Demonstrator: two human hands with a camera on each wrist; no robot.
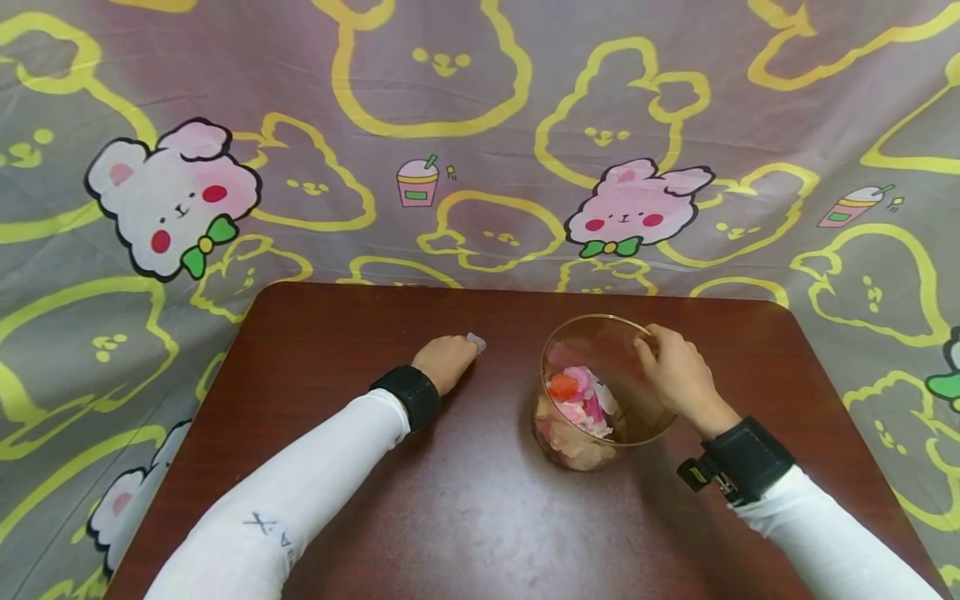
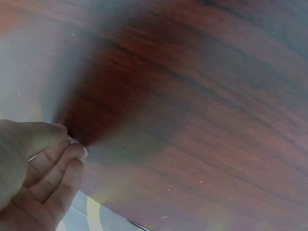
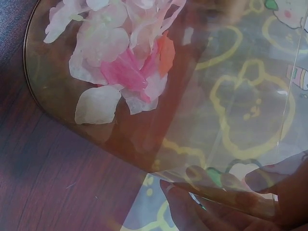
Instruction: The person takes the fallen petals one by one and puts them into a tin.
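Note:
My left hand (image 1: 447, 363) is low over the table, left of the container. Its thumb and fingertips pinch a small pale petal-like piece (image 1: 477, 342), mostly hidden by the fingers in the left wrist view. A clear amber-tinted container (image 1: 645, 417) with a wide round mouth stands on the table. The right hand (image 1: 681, 375) grips its rim at the right side, thumb on one side of the wall and fingers on the other. Inside lie many loose petals (image 3: 122, 67), white, pale pink, bright pink and orange.
The dark brown wooden table (image 1: 480, 533) has rounded far corners. Behind and beside it hangs a grey cloth (image 1: 487, 158) printed with yellow outlines and cartoon rabbits. A black band with a small device (image 1: 742, 467) is on the right wrist.

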